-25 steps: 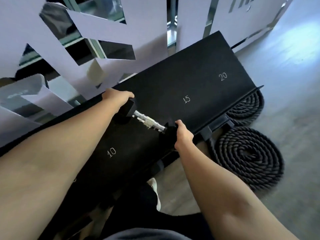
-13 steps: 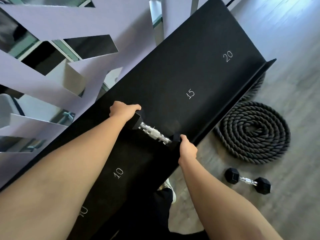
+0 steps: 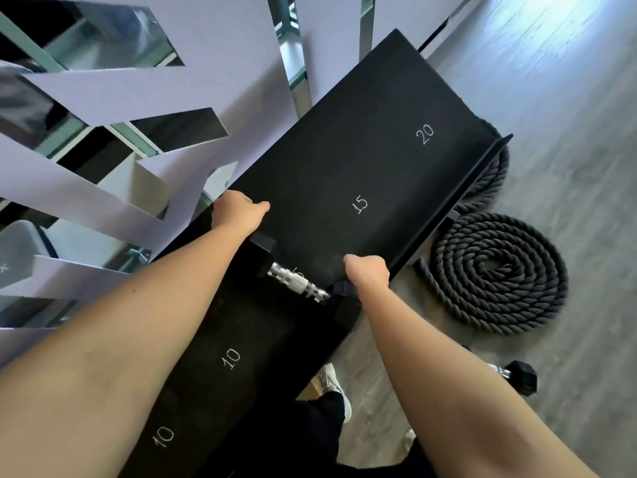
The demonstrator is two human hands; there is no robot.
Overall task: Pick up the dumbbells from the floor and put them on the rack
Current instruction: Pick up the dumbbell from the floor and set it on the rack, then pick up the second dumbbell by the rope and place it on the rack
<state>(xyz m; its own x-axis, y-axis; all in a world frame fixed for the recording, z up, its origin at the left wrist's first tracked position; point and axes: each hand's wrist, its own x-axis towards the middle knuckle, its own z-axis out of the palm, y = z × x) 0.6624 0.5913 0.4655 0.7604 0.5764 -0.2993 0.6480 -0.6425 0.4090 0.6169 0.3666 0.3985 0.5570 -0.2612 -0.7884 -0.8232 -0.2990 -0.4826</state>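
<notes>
While the black hex dumbbell with a knurled chrome handle (image 3: 298, 282) is lying on the black sloped metal rack (image 3: 344, 160), the left hand (image 3: 238, 215) and right hand (image 3: 367, 276) are each gripping one head.

I'm looking down into a gym. A black dumbbell rack (image 3: 344, 150) runs along the wall, its shelf chalked with the weight marks 10, 15 and 20. A hex-headed dumbbell (image 3: 296, 284) with a knurled chrome handle lies across that shelf, and a second dumbbell (image 3: 522, 376) sits on the grey wood-look floor (image 3: 568, 132). Beside the rack lies a thick battle rope (image 3: 489, 270), coiled. The wall (image 3: 224, 46) behind carries angular mirrored panels.
</notes>
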